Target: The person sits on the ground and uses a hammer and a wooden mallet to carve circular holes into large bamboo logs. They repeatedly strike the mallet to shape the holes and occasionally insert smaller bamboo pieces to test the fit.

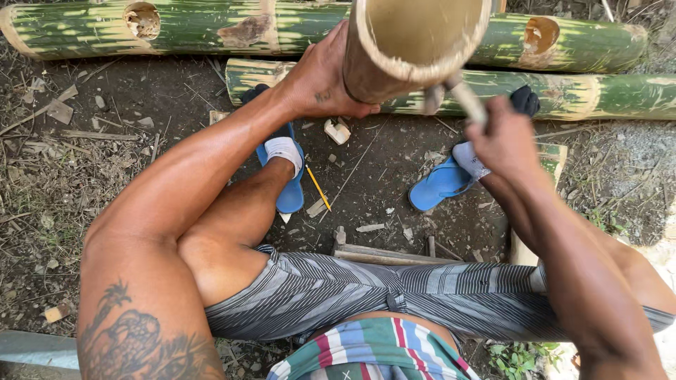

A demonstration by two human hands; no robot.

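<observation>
While the left hand (325, 81) wraps the side of the cut bamboo tube (408, 46), raised before the knees above the green poles (176, 28), the right hand (503, 137) is clenched on a tool handle (466, 100) at its rim. Stiff, hollow and probably light, the tube is best gripped round its wall.

a short hollow bamboo section (412, 46), tan with a rough-cut rim, stands tilted, open end up. a thin blurred tool (461, 97) touches its lower rim.
</observation>
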